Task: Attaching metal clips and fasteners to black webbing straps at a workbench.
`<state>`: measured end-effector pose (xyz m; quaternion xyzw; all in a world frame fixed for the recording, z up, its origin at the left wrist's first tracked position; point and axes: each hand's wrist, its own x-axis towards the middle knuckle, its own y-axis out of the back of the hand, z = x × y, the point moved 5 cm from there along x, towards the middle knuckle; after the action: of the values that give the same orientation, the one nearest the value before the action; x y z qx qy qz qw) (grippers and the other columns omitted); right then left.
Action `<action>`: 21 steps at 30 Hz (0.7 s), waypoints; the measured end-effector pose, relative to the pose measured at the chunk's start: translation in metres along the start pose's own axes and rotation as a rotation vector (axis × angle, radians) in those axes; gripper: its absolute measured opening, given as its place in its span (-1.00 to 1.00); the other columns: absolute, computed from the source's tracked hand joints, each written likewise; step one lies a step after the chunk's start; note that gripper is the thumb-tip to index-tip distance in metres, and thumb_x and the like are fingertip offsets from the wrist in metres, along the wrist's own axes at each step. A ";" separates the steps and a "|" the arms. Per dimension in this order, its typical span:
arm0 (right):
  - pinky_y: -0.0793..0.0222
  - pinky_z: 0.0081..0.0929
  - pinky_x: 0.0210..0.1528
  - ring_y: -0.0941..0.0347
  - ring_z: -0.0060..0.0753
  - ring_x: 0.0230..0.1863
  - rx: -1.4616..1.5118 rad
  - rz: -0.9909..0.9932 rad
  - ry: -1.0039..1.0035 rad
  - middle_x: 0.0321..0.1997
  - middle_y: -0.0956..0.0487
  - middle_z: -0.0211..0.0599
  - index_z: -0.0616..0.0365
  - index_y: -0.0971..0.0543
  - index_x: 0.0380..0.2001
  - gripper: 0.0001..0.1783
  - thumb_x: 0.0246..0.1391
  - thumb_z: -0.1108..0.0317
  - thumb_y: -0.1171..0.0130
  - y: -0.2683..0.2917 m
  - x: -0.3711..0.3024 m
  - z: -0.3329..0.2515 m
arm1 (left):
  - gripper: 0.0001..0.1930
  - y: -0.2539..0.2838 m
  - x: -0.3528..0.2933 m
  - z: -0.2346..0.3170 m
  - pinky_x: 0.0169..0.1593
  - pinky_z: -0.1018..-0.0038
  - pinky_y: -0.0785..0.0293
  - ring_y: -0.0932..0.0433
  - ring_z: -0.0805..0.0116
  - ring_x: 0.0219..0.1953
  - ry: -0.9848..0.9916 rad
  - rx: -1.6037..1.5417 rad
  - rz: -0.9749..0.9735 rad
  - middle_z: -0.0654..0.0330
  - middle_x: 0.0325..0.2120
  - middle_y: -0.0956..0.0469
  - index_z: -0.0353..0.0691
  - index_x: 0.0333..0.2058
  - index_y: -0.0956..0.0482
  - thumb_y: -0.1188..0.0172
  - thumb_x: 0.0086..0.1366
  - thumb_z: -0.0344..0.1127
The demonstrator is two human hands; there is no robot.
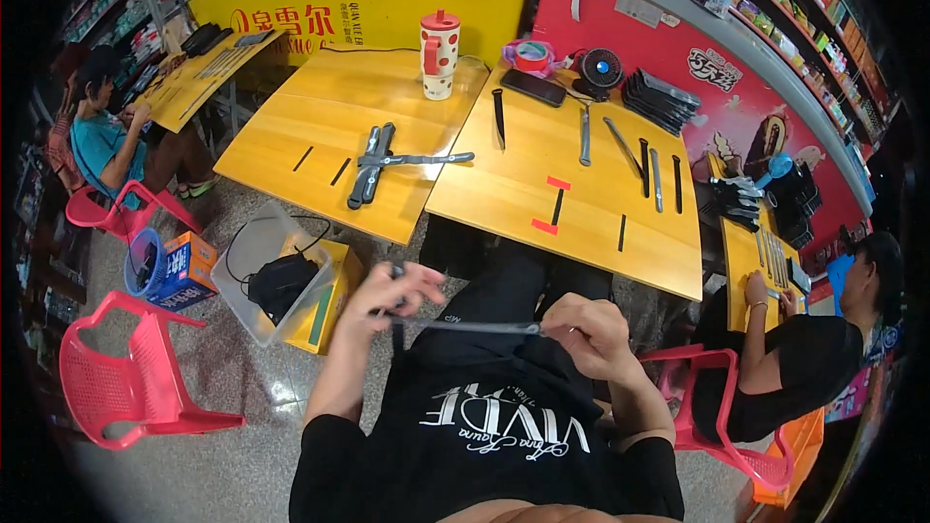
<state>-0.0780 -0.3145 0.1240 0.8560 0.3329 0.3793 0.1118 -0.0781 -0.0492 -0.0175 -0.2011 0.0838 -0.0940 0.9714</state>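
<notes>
A narrow grey strap [475, 327] is stretched level above my lap between both hands. My right hand [591, 334] pinches its right end between thumb and fingers, where a small ring-like end shows. At the other end is my left hand [402, 292], its fingers bent and partly blurred, with dark strap pieces showing at the fingers. On the table ahead, a bundle of dark straps [373, 169] has one grey strap lying across it. Several loose black and grey straps [644, 165] lie on the right tabletop, with a stack of black straps [662, 102] behind them.
On the yellow table [572, 257] are red tape marks [545, 228], a dotted tumbler [439, 56], a phone [533, 88] and a small fan [601, 68]. A clear bin [262, 261] and pink chair [136, 368] stand left. Two people work at side tables.
</notes>
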 end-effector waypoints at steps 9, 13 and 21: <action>-0.22 -0.63 -0.49 -0.34 -0.55 -0.55 -0.449 0.590 -0.157 -0.55 -0.43 -0.27 0.30 -0.46 -0.45 -0.90 0.07 0.69 -0.02 0.039 0.008 0.072 | -0.64 -0.038 0.051 -0.008 -0.71 0.75 -0.15 -0.51 0.48 -0.63 0.168 -0.173 -0.142 -0.01 -0.33 -0.59 -0.36 0.00 -0.44 -0.15 0.29 -0.30; -0.27 -0.43 -0.57 -0.44 -0.12 -0.55 -0.799 0.604 -0.022 -0.51 -0.45 -0.11 0.26 -0.48 -0.35 -0.81 -0.09 0.71 -0.07 0.074 0.053 0.125 | -0.67 -0.039 0.069 -0.014 -0.71 0.75 -0.13 -0.51 0.48 -0.62 0.219 -0.203 -0.137 0.02 -0.38 -0.59 -0.36 -0.05 -0.48 -0.14 0.30 -0.26; -0.40 -0.40 -0.55 -0.51 -0.24 -0.53 -1.294 0.182 -0.134 -0.49 -0.42 -0.31 0.08 -0.40 -0.49 -0.85 -0.21 0.54 -0.09 0.072 0.105 0.259 | -0.71 -0.030 0.066 -0.063 -0.68 0.73 -0.16 -0.49 0.47 -0.62 0.352 -0.325 -0.081 0.08 -0.40 -0.58 -0.36 -0.08 -0.48 -0.09 0.33 -0.28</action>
<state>0.1958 -0.2839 0.0385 0.6625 -0.0438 0.4567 0.5921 -0.0310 -0.1140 -0.0706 -0.3383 0.2576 -0.1517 0.8923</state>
